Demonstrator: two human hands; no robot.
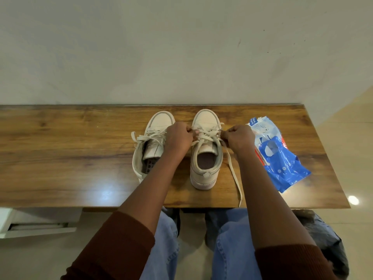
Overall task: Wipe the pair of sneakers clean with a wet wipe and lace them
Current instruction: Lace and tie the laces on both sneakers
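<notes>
- Wooden table [60, 148] against a plain wall [181, 47].
- Left sneaker [153, 142]: mid-table, toe to the wall, loosely threaded, untied.
- Left hand [177, 138]: fingers curled, pinching the lace [234, 174] at the left eyelets of the right sneaker [203, 158], which stands just beside the left one.
- Right hand [238, 138]: fingers curled, pinching the lace opposite; its tail trails to the table edge.
- Wipe pack [278, 154]: far right.
- Pull both sides evenly; keep the lace flat.

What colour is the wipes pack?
The pack is mostly blue with white, seen in the head view.
</notes>
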